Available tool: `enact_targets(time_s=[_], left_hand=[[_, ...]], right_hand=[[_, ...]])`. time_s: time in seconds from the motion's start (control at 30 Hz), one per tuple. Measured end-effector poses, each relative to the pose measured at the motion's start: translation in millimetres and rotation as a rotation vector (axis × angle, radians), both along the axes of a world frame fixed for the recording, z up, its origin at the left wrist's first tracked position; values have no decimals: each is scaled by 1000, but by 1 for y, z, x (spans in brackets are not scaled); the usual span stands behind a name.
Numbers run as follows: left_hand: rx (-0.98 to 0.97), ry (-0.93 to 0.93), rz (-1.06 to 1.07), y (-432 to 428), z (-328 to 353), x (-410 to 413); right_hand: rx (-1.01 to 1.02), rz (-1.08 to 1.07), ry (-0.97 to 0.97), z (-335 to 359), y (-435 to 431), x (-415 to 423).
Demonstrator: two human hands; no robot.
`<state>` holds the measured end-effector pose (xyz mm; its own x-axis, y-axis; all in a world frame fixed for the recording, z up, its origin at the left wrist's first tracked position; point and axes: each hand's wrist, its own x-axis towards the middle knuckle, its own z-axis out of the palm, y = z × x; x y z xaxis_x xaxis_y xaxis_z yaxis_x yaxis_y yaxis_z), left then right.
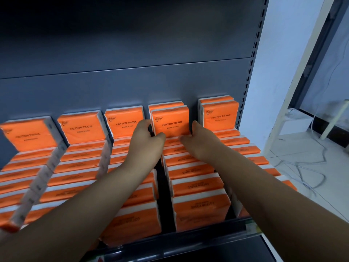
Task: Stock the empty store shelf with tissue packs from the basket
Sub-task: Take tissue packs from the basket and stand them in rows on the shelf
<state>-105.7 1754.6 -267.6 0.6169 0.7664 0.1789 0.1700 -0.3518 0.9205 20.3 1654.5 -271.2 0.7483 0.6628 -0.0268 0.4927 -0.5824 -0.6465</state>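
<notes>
An upright orange plastic-wrapped tissue pack [171, 122] is held between both hands, the left hand [146, 137] curled at its left edge and the right hand [196, 138] at its right. It is stood at the back of the dark grey metal shelf [188, 235], in the fourth row from the left, among rows of matching orange packs [81, 127].

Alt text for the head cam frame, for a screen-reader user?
A left hand and a right hand grip the sides of an upright orange tissue pack at the rear of a dark shelf. Five rows of matching packs fill the shelf, with upright ones facing out along the back panel.
</notes>
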Motion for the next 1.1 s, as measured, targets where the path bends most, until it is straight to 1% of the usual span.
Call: enact_targets(time_s=[0.03, 0.1, 0.17, 0.27, 0.37, 0.47, 0.53, 0.63, 0.83, 0.97, 1.1], left_hand=[[100, 23, 27, 0, 0, 0], [380, 91, 88, 3, -2, -3], [640, 222, 73, 7, -6, -5], [823, 385, 103, 1, -2, -16], [959, 439, 149, -5, 4, -41], [1060, 524, 203, 2, 9, -89], [1072, 571, 262, 13, 10, -134], [1027, 634, 458, 28, 10, -216], [890, 836, 760, 24, 1, -381], [743, 929, 937, 1, -19, -482], [545, 1008, 1004, -23, -59, -560]], right_hand=[[20, -8, -30, 0, -1, -2], [60, -11, -83, -2, -3, -9], [80, 8, -131, -7, -4, -15], [111, 19, -275, -11, -8, -29], [158, 28, -429, -6, -6, -46], [192, 102, -510, 9, 7, -78], [222, 164, -545, 15, 23, -107], [253, 297, -564, 25, 52, -163], [352, 647, -534, 22, 101, -321], [368, 911, -444, 0, 116, -434], [299, 1115, -404, -37, 119, -525]])
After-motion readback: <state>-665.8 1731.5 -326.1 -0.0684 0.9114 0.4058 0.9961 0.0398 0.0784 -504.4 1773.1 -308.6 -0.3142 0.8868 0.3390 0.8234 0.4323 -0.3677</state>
